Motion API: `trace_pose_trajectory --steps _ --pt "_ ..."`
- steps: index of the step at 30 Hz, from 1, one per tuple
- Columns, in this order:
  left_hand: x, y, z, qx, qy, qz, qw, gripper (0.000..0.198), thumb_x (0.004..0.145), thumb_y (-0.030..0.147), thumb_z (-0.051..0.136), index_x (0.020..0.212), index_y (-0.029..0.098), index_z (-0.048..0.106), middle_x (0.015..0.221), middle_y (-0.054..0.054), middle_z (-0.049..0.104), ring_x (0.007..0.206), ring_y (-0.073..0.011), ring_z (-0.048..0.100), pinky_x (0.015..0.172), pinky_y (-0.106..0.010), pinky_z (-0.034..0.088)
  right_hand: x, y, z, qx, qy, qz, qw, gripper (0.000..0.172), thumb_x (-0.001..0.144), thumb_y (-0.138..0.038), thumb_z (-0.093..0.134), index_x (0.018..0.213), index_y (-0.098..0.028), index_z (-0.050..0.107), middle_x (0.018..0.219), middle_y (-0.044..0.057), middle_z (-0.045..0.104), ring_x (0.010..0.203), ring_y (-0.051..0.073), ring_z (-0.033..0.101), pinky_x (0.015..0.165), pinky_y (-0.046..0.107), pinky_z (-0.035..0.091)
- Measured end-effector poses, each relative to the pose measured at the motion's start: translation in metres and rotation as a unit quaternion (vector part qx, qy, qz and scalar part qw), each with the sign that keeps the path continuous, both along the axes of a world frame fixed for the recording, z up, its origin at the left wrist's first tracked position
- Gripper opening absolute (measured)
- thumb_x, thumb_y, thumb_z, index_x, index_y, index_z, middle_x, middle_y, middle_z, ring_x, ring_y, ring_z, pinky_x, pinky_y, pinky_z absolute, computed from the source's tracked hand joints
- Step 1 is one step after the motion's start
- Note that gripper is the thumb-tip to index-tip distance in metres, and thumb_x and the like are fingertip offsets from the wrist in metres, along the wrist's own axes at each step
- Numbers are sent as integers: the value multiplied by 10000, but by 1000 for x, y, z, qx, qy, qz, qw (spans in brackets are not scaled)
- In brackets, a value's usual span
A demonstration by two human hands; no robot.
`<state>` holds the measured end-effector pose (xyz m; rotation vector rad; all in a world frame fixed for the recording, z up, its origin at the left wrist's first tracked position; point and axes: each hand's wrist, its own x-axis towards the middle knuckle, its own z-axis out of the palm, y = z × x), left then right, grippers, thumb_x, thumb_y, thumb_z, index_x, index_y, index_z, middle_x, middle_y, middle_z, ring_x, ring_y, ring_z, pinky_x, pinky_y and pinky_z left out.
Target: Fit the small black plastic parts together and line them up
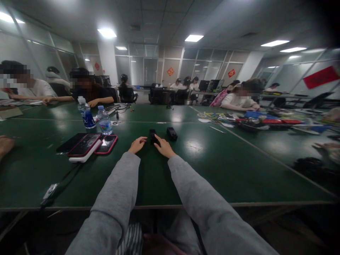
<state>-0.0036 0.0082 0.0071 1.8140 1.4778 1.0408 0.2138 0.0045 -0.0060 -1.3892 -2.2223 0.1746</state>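
On the green table, a small black device (152, 132), boxy and of a kind I cannot make out, stands between my two hands. My right hand (164, 147) has its fingers against the device's right side and front, covering part of it. Just left of it, my left hand (137, 145) rests with fingers loosely bent toward the device, a small gap apart and nothing visible in them. A second black device (172, 133) of similar shape sits a little to the right, beyond my right hand, untouched.
Phones (106, 144) and a white power bank (79, 158) with a cable lie to the left. Behind them stand two plastic bottles (105, 122). Wires and tools (255, 120) clutter the right side. Other people sit around the green table (212, 170); a person's hand (5, 145) shows far left.
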Motion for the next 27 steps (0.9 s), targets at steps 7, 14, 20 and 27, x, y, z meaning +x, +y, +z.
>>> trace_pose_trajectory --steps 7,14,20,27 --pt "-1 4 -5 5 9 -2 1000 358 831 136 556 1151 251 664 1085 -23 731 1050 -174 655 980 -340 477 -1 -3 2 -11 -26 -2 1000 670 974 -451 437 1545 -268 139 1386 117 496 1223 236 487 994 407 383" --pt "-1 6 -7 9 9 -6 1000 339 836 145 553 1138 249 669 1068 -20 736 1053 -173 657 984 -338 476 -3 -4 2 -14 -16 -10 1000 747 963 -442 458 1544 -174 73 1385 166 487 1253 260 472 996 414 375" --pt "2 -2 0 9 10 -2 1000 317 819 128 574 1090 243 693 1075 -23 735 1068 -184 652 999 -345 470 -4 -4 1 -9 -23 -10 1000 759 954 -435 473 1546 -171 77 1431 174 441 1264 275 459 1004 429 369" --pt "2 -2 0 9 17 -9 1000 306 816 136 582 1075 251 698 1084 -12 731 1083 -178 645 1014 -338 461 -4 -9 8 -2 -61 16 998 661 962 -418 458 1537 -297 154 1418 94 471 1246 250 454 982 428 382"
